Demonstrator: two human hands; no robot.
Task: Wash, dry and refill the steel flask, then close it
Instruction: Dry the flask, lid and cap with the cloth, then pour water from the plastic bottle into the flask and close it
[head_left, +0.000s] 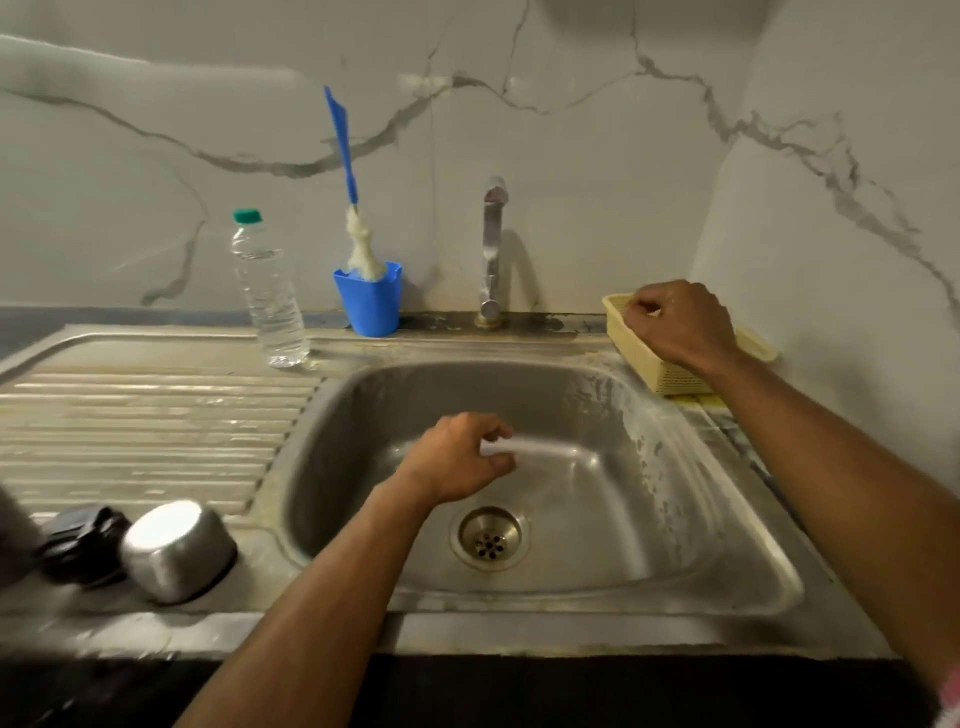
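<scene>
A steel flask cap (176, 551) lies on the sink's front left ledge, beside a black inner lid (83, 545). A dark blurred shape (10, 540) at the left edge may be the flask body. A clear water bottle (267, 291) with a green cap stands behind the draining board. My left hand (457, 457) hovers over the sink basin (727, 561), fingers loosely curled, holding nothing. My right hand (675, 322) reaches into the yellow basket (670, 379) at the back right with fingers curled; whether it holds anything is hidden.
The tap (491, 249) stands behind the basin, with no water running. A blue cup (369, 299) holds a blue-handled bottle brush (358, 249). The ribbed draining board (145, 436) lies to the left. The drain (491, 538) is in the basin floor. A marble wall rises behind and to the right.
</scene>
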